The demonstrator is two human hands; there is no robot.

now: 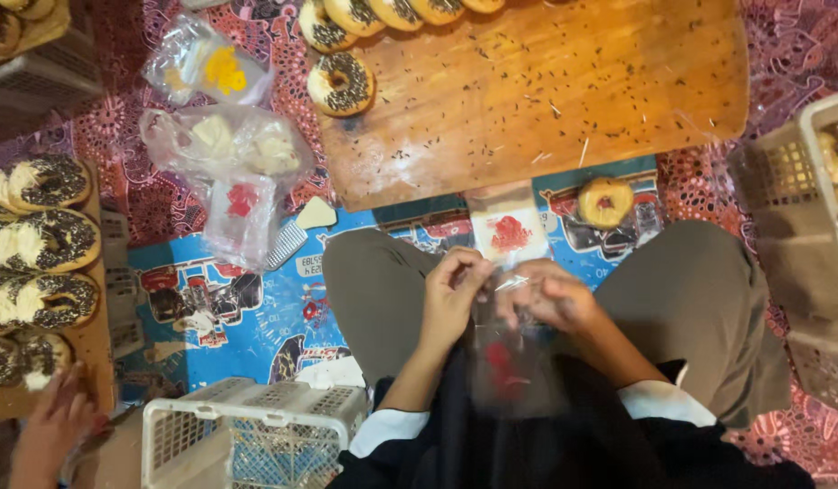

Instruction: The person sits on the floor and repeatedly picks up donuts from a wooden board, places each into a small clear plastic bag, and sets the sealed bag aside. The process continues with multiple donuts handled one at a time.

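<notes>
Centrally, left hand (450,290) and right hand (550,297) pinch a clear plastic bag (509,362); fingers pressed on its mouth. Wooden board (545,91) lies above

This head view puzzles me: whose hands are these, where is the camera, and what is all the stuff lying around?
The camera sits on a person's head and looks down at their lap; they sit cross-legged on a patterned mat. Their left hand and right hand together hold a clear plastic bag with a red print, pinching it at its top edge. Ahead lies a wooden board scattered with chocolate sprinkles, with sprinkled doughnuts along its far left edge. One bagged doughnut lies just before the board. More empty bags lie to the left. The hand at the bottom left belongs to someone else.
</notes>
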